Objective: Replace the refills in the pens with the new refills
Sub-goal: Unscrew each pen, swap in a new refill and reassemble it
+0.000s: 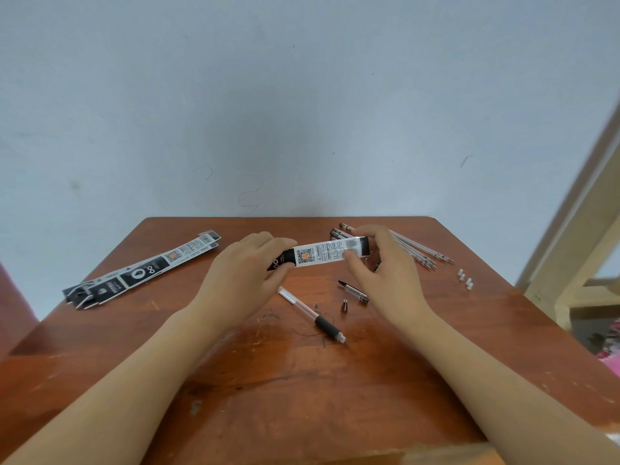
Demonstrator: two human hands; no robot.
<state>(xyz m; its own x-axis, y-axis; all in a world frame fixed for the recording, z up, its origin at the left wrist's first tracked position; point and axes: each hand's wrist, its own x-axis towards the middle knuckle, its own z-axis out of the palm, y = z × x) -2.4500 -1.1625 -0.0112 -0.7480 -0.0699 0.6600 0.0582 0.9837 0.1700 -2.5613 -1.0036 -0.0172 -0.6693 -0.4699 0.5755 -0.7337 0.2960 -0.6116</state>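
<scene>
Both hands hold a black-and-white refill packet (322,255) above the middle of the table. My left hand (248,270) grips its dark left end, and my right hand (379,260) pinches its right end between thumb and fingers. Below them on the table lies a clear pen barrel with a black grip (312,313). Beside it rest a small metal tip cone (344,305) and a short dark-tipped pen part (354,290). A bunch of loose refills (419,251) lies at the back right, partly hidden by my right hand.
Several more refill packets (141,270) lie in a row at the back left of the brown wooden table (302,380). Three small white caps (464,278) sit near the right edge. A pale wall stands behind, a wooden frame (570,263) at the right.
</scene>
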